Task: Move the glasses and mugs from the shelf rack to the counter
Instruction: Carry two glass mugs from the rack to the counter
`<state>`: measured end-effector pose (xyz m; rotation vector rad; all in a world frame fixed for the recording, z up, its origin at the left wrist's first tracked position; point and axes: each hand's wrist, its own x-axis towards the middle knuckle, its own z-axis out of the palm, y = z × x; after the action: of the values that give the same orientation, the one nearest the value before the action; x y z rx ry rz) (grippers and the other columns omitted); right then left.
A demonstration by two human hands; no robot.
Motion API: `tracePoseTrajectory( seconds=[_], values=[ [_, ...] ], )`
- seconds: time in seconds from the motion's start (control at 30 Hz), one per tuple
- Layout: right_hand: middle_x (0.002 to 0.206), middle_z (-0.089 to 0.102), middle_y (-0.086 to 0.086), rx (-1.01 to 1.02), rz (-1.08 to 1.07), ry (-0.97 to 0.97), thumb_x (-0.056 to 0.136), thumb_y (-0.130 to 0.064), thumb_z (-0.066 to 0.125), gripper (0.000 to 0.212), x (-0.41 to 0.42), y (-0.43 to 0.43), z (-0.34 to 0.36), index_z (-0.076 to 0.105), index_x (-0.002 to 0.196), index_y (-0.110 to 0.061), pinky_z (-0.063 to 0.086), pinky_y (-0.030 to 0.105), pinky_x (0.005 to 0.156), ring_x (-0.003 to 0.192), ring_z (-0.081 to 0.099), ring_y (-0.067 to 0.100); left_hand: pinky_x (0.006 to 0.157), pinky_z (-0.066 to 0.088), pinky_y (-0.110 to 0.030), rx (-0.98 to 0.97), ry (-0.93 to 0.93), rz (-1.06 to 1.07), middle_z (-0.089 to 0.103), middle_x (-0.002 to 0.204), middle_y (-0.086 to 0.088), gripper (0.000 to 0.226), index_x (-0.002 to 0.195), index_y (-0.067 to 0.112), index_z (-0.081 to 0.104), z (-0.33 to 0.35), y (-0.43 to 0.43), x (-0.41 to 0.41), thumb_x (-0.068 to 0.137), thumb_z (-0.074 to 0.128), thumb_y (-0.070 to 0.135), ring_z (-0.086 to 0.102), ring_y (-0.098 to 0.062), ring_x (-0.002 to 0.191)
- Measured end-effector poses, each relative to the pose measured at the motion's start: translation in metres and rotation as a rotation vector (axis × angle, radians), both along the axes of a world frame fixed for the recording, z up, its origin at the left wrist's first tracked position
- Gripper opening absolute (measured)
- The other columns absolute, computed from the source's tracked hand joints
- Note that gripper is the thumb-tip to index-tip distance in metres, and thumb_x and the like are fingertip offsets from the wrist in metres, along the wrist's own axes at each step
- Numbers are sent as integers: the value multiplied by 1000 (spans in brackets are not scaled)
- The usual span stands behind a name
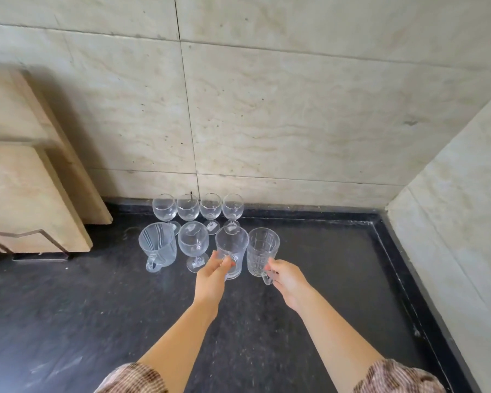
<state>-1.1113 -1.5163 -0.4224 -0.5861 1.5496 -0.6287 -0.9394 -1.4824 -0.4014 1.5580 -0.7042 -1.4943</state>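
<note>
On the dark counter [97,307] stand two rows of clear glassware. Several wine glasses [198,207] line the wall. In front stand a ribbed glass mug [158,246], a wine glass [194,242], a plain glass mug [231,249] and a patterned glass mug [262,251]. My left hand [214,272] grips the plain mug at its handle. The handle of the patterned mug is pinched by my right hand [285,279]. Both mugs rest upright on the counter. The shelf rack is out of view.
Beige stone slabs [31,177] lean in a metal holder [40,245] at the left. A tiled wall [267,109] runs behind the glasses and a side wall [465,194] closes the right. A raised black rim [394,251] edges the counter.
</note>
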Motion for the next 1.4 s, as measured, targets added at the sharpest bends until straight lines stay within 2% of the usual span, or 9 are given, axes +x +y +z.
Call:
tracePoseTrajectory(
  seconds=[0.17, 0.53, 0.73, 0.9, 1.03, 1.13, 1.2, 1.27, 1.4],
  values=[
    [128, 58, 7, -16, -15, -12, 97, -33, 53, 29, 8, -10, -7, 66, 83, -13, 33, 43, 113, 123, 50, 23, 112, 32, -43, -68, -7, 81, 30, 156, 10, 21, 104, 10, 72, -17, -7, -8, 94, 58, 22, 37, -2, 127],
    [122, 58, 8, 14, -114, -58, 99, -29, 52, 23, 28, -10, -17, 66, 87, -15, 33, 35, 107, 121, 49, 21, 113, 34, -46, -85, -10, 127, 30, 156, 5, 14, 95, 15, 73, -28, -10, -13, 93, 61, 21, 37, -9, 136],
    [116, 57, 3, 26, -156, 13, 98, -33, 53, 21, 36, -3, -20, 65, 86, -21, 37, 35, 103, 116, 50, 18, 111, 35, -39, -84, 3, 155, 32, 155, 5, 16, 100, 12, 73, -30, -8, -16, 93, 61, 20, 37, 3, 123],
    [130, 58, 5, 21, -201, 39, 98, -32, 53, 29, 41, 6, -15, 66, 114, -12, 37, 34, 98, 124, 50, 23, 102, 35, -32, -83, -29, 163, 32, 155, 7, 20, 102, 9, 73, -30, -8, -19, 93, 60, 21, 36, 4, 120],
    [127, 58, 5, 29, -201, 97, 99, -33, 50, 33, 42, 7, -11, 66, 119, -12, 38, 35, 97, 122, 51, 24, 92, 34, -28, -40, -90, 119, 33, 155, 6, 28, 86, -4, 68, -32, -11, -15, 93, 61, 22, 41, 16, 113],
    [97, 60, 1, -8, -185, 170, 100, -32, 49, 33, 44, 5, -9, 69, 112, -7, 38, 32, 82, 93, 54, 19, 81, 34, -18, -3, -143, 88, 38, 152, 2, 39, 60, 4, 50, -28, -11, -14, 92, 61, 23, 40, 29, 104],
    [84, 60, 4, -26, -183, 226, 98, -30, 52, 33, 45, 4, -7, 70, 101, -3, 38, 31, 75, 78, 53, 19, 91, 36, -21, 20, -169, 72, 40, 151, 1, 31, 66, 10, 59, -27, -10, -12, 91, 61, 29, 35, 10, 131],
    [87, 63, 7, -38, -180, 263, 95, -28, 56, 29, 44, 4, -5, 69, 97, -1, 38, 31, 72, 78, 56, 22, 99, 36, -30, 33, -190, 59, 42, 150, 1, 22, 97, 17, 71, -22, -10, -10, 91, 60, 35, 36, -10, 139],
    [78, 59, 7, -70, -178, 317, 90, -28, 62, 30, 46, 10, -1, 67, 91, 1, 37, 29, 59, 65, 53, 18, 69, 44, -21, 31, -258, 48, 62, 96, 8, 36, 119, 20, 64, -14, 0, -7, 91, 57, 41, 55, -2, 79]
  ],
)
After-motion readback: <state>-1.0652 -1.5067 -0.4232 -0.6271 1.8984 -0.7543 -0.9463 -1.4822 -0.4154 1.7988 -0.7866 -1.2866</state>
